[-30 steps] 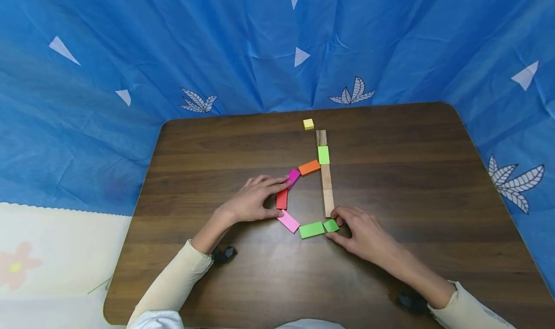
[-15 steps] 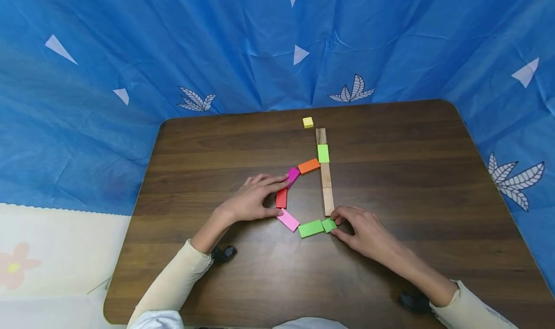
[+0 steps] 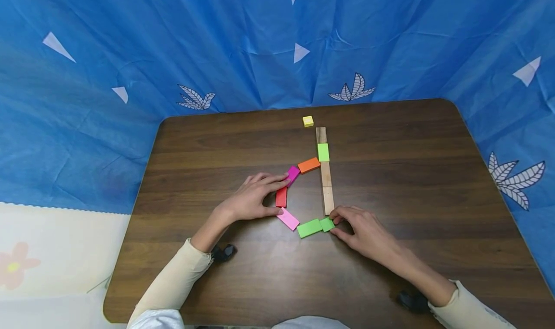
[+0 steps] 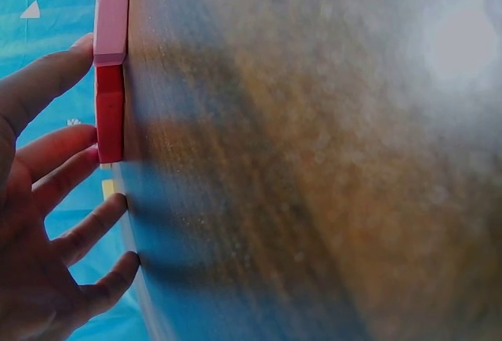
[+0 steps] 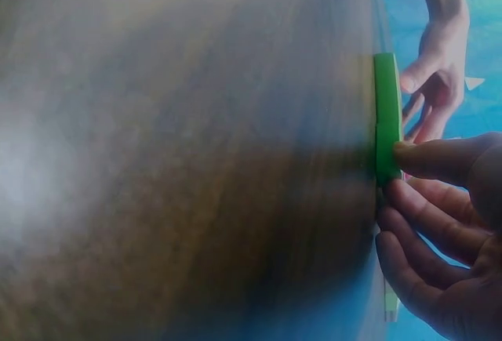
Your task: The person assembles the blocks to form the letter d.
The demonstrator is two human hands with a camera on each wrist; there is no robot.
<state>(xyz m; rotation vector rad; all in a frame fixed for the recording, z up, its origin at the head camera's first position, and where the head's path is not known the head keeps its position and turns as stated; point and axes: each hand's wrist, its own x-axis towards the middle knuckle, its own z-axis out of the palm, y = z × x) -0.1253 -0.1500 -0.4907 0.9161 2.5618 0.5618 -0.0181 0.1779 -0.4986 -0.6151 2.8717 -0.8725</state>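
Note:
In the head view, my right hand (image 3: 364,230) pinches a small green block (image 3: 327,224) by its right end, thumb and fingertip at its edges. This block meets a longer green block (image 3: 309,228) on its left. My left hand (image 3: 251,199) lies with spread fingers at the left of the layout. Its fingertips touch the magenta block (image 3: 293,176) and its thumb rests at the pink block (image 3: 288,219). Between those two lies a red block (image 3: 281,197). An orange block (image 3: 309,165) joins the curve to a straight column of plain wooden blocks (image 3: 326,175).
A light green block (image 3: 323,152) sits within the wooden column. Beyond it, a small yellow block (image 3: 308,121) stands apart near the back edge of the brown table (image 3: 412,175). A blue curtain (image 3: 260,45) hangs behind the table.
My right hand has nudged the small green block left, closing its gap with the longer green block, which has shifted slightly left too. The left hand stays in place.

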